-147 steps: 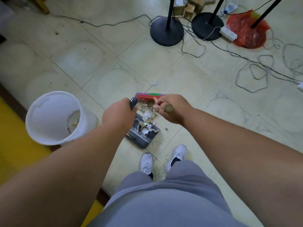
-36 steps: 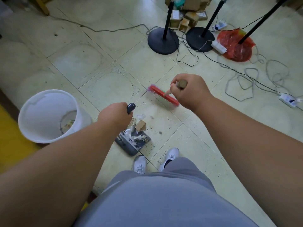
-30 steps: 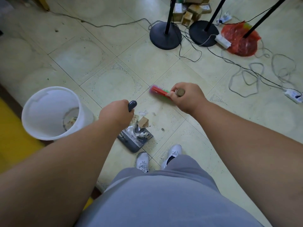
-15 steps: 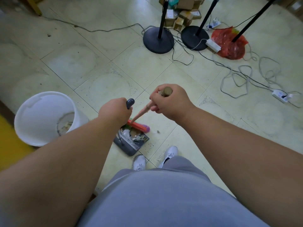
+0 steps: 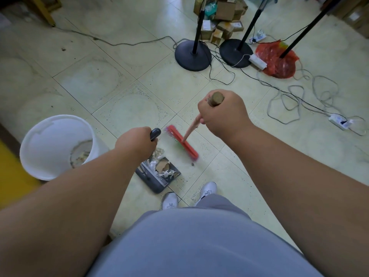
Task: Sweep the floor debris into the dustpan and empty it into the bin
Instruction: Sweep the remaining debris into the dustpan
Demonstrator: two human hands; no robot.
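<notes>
Dustpan [image 5: 158, 175] held loaded by left hand [image 5: 135, 143] fisted on its handle | broom [image 5: 182, 143] beside dustpan lip, right hand [image 5: 223, 114] clenched on stick | speck [image 5: 192, 164] beyond lip: short low strokes inward, lip flat to floor | bin [image 5: 58, 145] left of dustpan: tipping pending

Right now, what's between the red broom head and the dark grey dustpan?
Head view: mostly bare pale tile. One small dark debris piece lies just off the red broom head, short of the dark grey dustpan.

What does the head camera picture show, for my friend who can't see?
A person's right hand sweeps a red broom toward a dark dustpan full of scraps, held by the left hand. A white bin stands left.
</notes>
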